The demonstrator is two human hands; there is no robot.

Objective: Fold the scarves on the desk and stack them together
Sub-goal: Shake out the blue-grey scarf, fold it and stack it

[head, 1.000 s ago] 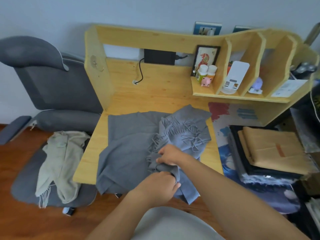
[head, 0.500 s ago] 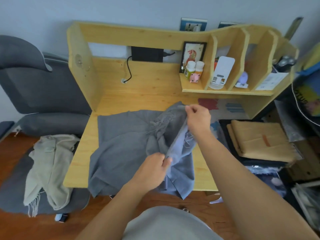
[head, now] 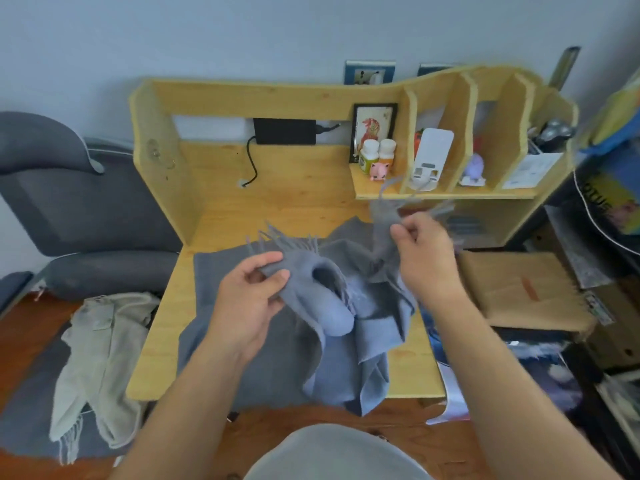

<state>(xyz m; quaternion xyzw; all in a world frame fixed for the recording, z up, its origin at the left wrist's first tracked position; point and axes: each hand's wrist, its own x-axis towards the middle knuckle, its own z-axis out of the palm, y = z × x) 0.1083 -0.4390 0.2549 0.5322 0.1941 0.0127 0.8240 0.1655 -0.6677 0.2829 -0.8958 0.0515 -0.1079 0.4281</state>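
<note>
Your left hand [head: 254, 299] and right hand [head: 424, 252] each pinch a fringed end of the grey scarf [head: 277, 341], lifted off the surface [head: 221, 216]. It looks soft and floppy, so I'd grip the corners, not the tassels

grey chair [head: 69, 209], framed picture [head: 373, 128], pink pig figurine [head: 378, 170]

Both hands lifted over counter [head: 221, 216], gripping grey scarf [head: 242, 348]: left hand [head: 254, 299] pinches fringed end, right hand [head: 424, 251] holds other fringed end higher. Beige scarf [head: 100, 351] on chair, left. Tan folded scarf [head: 516, 289] right.
</note>
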